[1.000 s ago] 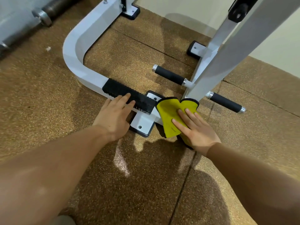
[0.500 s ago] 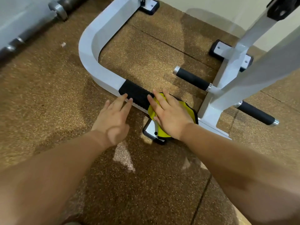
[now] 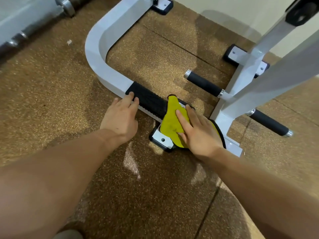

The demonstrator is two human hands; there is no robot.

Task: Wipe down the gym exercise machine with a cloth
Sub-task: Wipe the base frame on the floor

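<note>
The exercise machine's white curved base tube (image 3: 96,54) runs along the floor and carries a black ribbed grip pad (image 3: 148,100). A yellow cloth (image 3: 170,121) with a dark edge lies over the pad's right end and the bolted foot plate (image 3: 161,138). My right hand (image 3: 195,131) presses flat on the cloth with straight fingers. My left hand (image 3: 120,116) rests flat beside it, fingertips touching the left end of the black pad.
White upright posts (image 3: 259,66) rise at the right with two black foam-covered pegs (image 3: 203,83) (image 3: 269,123) sticking out. A barbell (image 3: 65,4) and metal bars lie at the top left. Brown speckled rubber flooring (image 3: 155,195) surrounds the frame; a wall stands behind.
My right hand slid the cloth left onto the black pad, then back right a little, uncovering most of the pad. My left hand stayed at the pad's left end.
</note>
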